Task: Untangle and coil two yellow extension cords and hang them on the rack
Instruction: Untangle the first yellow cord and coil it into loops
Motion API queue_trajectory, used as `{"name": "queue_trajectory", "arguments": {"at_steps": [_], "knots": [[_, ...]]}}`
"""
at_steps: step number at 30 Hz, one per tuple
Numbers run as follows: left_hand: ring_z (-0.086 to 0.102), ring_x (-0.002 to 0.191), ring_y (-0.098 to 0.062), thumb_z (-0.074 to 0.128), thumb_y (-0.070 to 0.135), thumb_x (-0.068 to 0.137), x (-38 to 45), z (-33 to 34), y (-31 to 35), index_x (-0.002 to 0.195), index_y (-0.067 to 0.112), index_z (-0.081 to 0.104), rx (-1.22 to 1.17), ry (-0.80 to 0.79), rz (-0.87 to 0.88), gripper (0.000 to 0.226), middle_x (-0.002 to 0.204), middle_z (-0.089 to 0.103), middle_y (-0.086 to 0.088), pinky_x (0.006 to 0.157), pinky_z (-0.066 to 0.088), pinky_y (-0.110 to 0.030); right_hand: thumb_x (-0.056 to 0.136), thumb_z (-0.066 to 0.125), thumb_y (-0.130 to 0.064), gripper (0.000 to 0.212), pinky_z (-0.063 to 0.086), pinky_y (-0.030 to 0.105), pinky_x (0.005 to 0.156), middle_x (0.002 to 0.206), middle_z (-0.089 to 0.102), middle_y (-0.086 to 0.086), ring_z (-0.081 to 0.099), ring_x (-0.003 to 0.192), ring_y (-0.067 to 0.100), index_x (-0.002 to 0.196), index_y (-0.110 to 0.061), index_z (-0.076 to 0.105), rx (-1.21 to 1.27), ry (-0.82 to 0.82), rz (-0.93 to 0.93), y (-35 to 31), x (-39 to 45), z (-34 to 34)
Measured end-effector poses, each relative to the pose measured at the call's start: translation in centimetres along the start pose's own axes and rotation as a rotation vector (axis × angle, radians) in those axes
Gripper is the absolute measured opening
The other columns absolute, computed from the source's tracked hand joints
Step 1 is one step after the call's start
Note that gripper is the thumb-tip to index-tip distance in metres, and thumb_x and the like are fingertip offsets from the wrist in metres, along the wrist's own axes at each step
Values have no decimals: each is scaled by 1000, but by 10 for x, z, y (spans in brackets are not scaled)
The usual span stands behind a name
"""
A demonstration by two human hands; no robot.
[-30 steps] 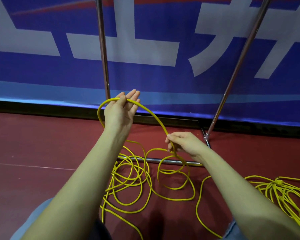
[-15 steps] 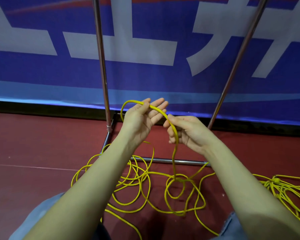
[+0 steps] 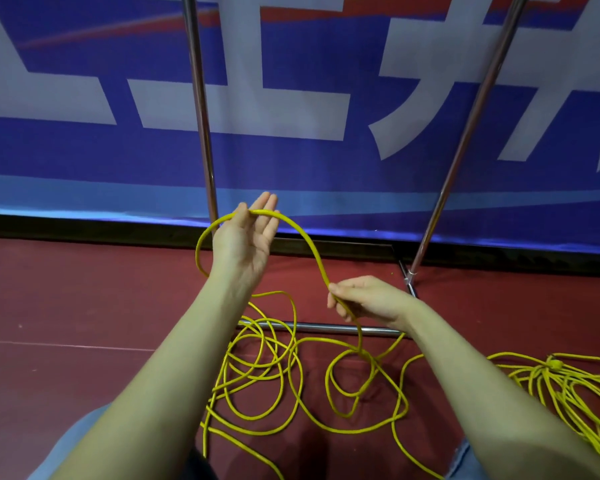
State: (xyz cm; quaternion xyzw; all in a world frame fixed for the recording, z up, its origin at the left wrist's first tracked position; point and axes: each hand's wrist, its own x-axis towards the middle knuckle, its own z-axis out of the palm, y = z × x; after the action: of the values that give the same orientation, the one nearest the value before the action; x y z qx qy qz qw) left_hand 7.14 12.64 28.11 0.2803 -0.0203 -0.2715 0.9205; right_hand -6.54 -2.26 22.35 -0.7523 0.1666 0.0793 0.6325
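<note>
— Where are the hands?

— Apart. The left hand [image 3: 245, 242], palm up, pinches a yellow cord [image 3: 303, 237] under its thumb; the right hand [image 3: 368, 299] grips it lower.

— The rest?

— Loose loops on the red floor [image 3: 84, 306] (beside the rack [image 3: 329, 328]); a second cord [image 3: 568, 386] lies bundled right.

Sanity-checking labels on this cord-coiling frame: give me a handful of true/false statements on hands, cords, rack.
1. The left hand has a yellow cord draped over it. True.
2. The right hand is empty. False: its fingers pinch the same cord.
3. A coil already hangs on the rack. False: no cord hangs on the visible part of the rack; loose loops lie on the floor.
4. A second yellow bundle lies on the floor at the right. True.
5. The rack's base bar lies under both forearms. False: it lies beyond them, near the hands.
</note>
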Motion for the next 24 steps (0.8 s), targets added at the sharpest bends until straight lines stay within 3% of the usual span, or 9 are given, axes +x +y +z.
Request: {"name": "queue_trajectory", "arguments": {"at_steps": [4,7,9,12,16,21,24], "knots": [[65,98,-20,43,3,97,-11,-2,-23,128,-7,42,252,-62,-141,33,123,58,-15,76,57,-29,99,43,-26,36,39,17,50,52,52,-1,45,47,8,74,-7,60,36,-43,-48,-14,-2,11],[69,88,-19,42,-8,93,-20,2,-32,103,-8,51,347,-140,-95,13,111,62,-16,82,54,-30,99,44,-28,37,40,17,50,51,52,0,46,46,8,73,-8,61,64,-3,-96,-24,-3,12],[70,81,-21,40,-13,92,-22,7,-29,94,1,49,317,-142,-51,16,102,64,-14,82,55,-35,98,44,-29,36,44,18,52,54,56,1,51,49,9,76,-7,62,112,-3,-111,-27,-5,10],[72,79,-24,40,-15,91,-22,13,-21,105,5,43,220,-151,-4,25,101,64,-14,79,56,-38,94,41,-37,40,50,22,65,66,65,6,62,62,16,84,-5,63,165,-120,-40,-22,-7,7],[72,82,-25,41,-14,92,-21,16,-6,106,6,44,88,-130,40,25,102,65,-14,79,57,-37,80,46,-55,54,43,20,67,67,67,6,60,66,13,81,-6,67,-65,-171,157,5,-4,5],[71,84,-24,47,-8,93,-8,0,4,89,9,44,-96,18,120,18,106,65,-15,75,59,-33,96,39,-35,42,38,18,53,51,53,0,46,48,6,77,-5,61,108,-58,26,7,2,2],[69,86,-22,51,1,92,-9,-1,-6,98,8,50,101,0,18,10,103,66,-12,84,55,-35,99,35,-33,46,28,23,51,43,45,-4,36,41,5,71,-5,58,78,-31,-22,-3,2,6]]}}
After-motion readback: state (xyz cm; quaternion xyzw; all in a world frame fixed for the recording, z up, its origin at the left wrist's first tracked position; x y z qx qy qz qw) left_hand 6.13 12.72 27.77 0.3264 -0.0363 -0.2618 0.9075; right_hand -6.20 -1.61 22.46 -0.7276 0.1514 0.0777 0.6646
